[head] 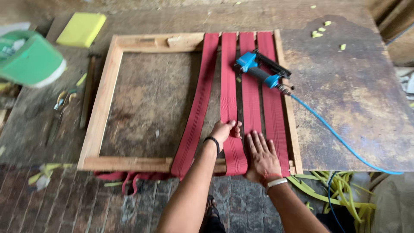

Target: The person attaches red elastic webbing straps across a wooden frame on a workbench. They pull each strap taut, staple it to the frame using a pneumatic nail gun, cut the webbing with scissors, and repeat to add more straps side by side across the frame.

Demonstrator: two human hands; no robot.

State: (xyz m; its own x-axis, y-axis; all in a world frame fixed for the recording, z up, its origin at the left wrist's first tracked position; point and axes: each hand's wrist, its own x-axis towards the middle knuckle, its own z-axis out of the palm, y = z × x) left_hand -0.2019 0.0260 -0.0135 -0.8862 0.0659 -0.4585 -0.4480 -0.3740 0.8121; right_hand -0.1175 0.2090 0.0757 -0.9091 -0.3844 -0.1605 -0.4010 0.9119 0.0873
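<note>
Both forearms enter from the bottom edge, nearest the camera. Going left to right across the scene: a green container [30,60] sits at the far left of the worn table [353,95], with a yellow foam block [82,28] behind it and scissors [62,100] beside a long-handled tool [88,90].

Next comes the wooden frame [103,99], lying flat. Its left half is open, with no webbing across it. Four red webbing straps [202,86] run from the far rail toward the near rail over its right half. The leftmost strap bows outward and looks slack; loose red webbing trails over the near edge below it.

Left hand [224,129] rests on the second strap [228,86], fingers curled over it and thumb against its edge, pinching rather than fully clenched. Right hand [261,155] lies flat and open, palm down, pressing the third strap [249,99] near the bottom rail, grasping nothing.

A blue pneumatic stapler [261,71] lies untouched across the two right-hand straps, its blue air hose [340,140] running off the table's right side. Green-yellow offcuts [340,190] litter the floor below.

Judgement: four straps are laid; whether their near ends are fastened cannot be told. The left half remains uncovered.
</note>
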